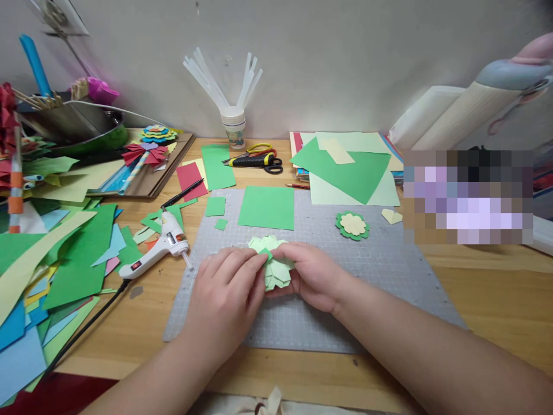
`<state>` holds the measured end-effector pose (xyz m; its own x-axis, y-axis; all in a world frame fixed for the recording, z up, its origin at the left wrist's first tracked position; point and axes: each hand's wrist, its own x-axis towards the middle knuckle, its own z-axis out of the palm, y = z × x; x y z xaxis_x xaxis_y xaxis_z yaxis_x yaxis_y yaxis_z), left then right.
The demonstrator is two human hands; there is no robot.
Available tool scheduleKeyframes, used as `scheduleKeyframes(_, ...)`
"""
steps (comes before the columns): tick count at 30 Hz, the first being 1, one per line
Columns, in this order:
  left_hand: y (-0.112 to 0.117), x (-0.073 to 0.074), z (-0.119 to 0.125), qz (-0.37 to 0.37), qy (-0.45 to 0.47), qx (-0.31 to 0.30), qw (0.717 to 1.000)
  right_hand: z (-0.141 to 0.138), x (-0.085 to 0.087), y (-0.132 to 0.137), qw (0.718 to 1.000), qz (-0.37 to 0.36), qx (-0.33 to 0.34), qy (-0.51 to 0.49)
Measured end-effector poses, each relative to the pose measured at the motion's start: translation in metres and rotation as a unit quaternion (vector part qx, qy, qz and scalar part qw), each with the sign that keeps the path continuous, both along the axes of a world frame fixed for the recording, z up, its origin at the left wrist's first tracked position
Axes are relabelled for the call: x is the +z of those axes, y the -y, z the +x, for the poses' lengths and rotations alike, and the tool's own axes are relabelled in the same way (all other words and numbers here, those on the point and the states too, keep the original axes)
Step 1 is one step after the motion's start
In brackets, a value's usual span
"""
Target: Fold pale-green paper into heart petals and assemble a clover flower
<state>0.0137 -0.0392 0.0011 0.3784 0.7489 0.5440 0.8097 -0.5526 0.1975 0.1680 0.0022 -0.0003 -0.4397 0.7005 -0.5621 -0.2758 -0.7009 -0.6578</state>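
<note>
A pale green paper flower [279, 274] is held between my two hands above the grey cutting mat [371, 311]. My left hand [231, 288] is closed at its left side, fingertips pressing a small bright green paper piece [265, 253] against the flower. On the right, my right hand [317, 274] grips the flower's edge, thumb on top and fingers underneath. Beyond them lies a green paper square [266, 207], with smaller green squares [215, 206] to its left. A green and cream paper flower [352, 225] rests on the mat, near a cream paper heart [391, 216].
Left of the mat is a white glue gun [162, 245] with a black cord. Scissors and a yellow-black cutter [253, 159] lie near a cup of straws [234, 127]. Paper scraps [78, 259] cover the left side; stacked sheets [354, 167] lie at the back right.
</note>
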Motion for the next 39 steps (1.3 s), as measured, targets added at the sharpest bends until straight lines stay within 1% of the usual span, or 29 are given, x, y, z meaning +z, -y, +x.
scheduleKeyframes(8, 0.003, 0.001, -0.002, 0.005, -0.044, -0.007, 0.999, -0.001, -0.005, -0.002, 1.0, -0.005, -0.019, -0.001)
scheduleKeyframes(12, 0.004, 0.004, -0.002, 0.01, -0.063, -0.017, 0.998, -0.001, -0.004, 0.0, 1.0, 0.008, -0.02, -0.013)
scheduleKeyframes(15, 0.004, 0.007, -0.002, -0.004, -0.056, -0.017, 0.998, 0.0, -0.003, 0.001, 0.999, 0.026, -0.013, -0.029)
scheduleKeyframes(19, 0.004, 0.011, -0.006, -0.012, 0.009, -0.01, 1.0, 0.001, -0.004, 0.001, 0.997, 0.063, 0.005, -0.034)
scheduleKeyframes(21, 0.0, 0.012, -0.009, -0.013, 0.074, 0.025, 0.997, 0.001, -0.004, 0.001, 0.997, 0.08, 0.002, -0.022)
scheduleKeyframes(22, -0.003, 0.012, -0.01, -0.028, 0.117, 0.055, 0.991, 0.001, -0.004, 0.0, 0.996, 0.089, -0.002, -0.016)
scheduleKeyframes(23, -0.006, 0.011, -0.011, -0.062, 0.166, 0.084, 0.981, 0.001, -0.003, 0.0, 0.995, 0.099, -0.007, -0.011)
scheduleKeyframes(24, -0.011, 0.011, -0.011, -0.11, 0.222, 0.109, 0.963, 0.001, -0.003, 0.0, 0.994, 0.109, -0.01, -0.008)
scheduleKeyframes(25, -0.016, 0.011, -0.011, -0.177, 0.284, 0.13, 0.933, 0.001, -0.002, -0.001, 0.993, 0.12, -0.013, -0.009)
scheduleKeyframes(26, -0.02, 0.012, -0.01, -0.245, 0.355, 0.127, 0.893, 0.001, -0.002, -0.001, 0.991, 0.129, -0.014, -0.014)
scheduleKeyframes(27, -0.025, 0.012, -0.009, -0.303, 0.424, 0.118, 0.846, 0.002, -0.001, -0.001, 0.99, 0.137, -0.014, -0.019)
scheduleKeyframes(29, -0.031, 0.015, -0.006, -0.401, 0.514, 0.091, 0.753, 0.002, -0.001, -0.001, 0.989, 0.145, -0.014, -0.025)
scheduleKeyframes(30, -0.032, 0.016, -0.005, -0.435, 0.54, 0.077, 0.716, 0.001, -0.002, -0.002, 0.989, 0.145, -0.013, -0.025)
scheduleKeyframes(31, -0.033, 0.017, -0.005, -0.461, 0.555, 0.067, 0.689, 0.001, -0.002, -0.002, 0.989, 0.143, -0.011, -0.023)
scheduleKeyframes(32, -0.034, 0.017, -0.004, -0.477, 0.565, 0.062, 0.671, 0.001, -0.003, -0.002, 0.99, 0.141, -0.008, -0.021)
scheduleKeyframes(33, -0.034, 0.017, -0.005, -0.483, 0.574, 0.062, 0.658, 0.0, -0.003, -0.002, 0.99, 0.139, -0.005, -0.021)
scheduleKeyframes(35, -0.035, 0.014, -0.007, -0.472, 0.6, 0.074, 0.641, 0.0, -0.004, -0.002, 0.991, 0.134, -0.006, -0.027)
scheduleKeyframes(37, -0.037, 0.01, -0.011, -0.453, 0.64, 0.082, 0.615, 0.0, -0.006, -0.003, 0.991, 0.127, -0.029, -0.037)
scheduleKeyframes(39, -0.039, 0.007, -0.015, -0.445, 0.684, 0.075, 0.573, 0.0, -0.008, -0.005, 0.99, 0.118, -0.069, -0.046)
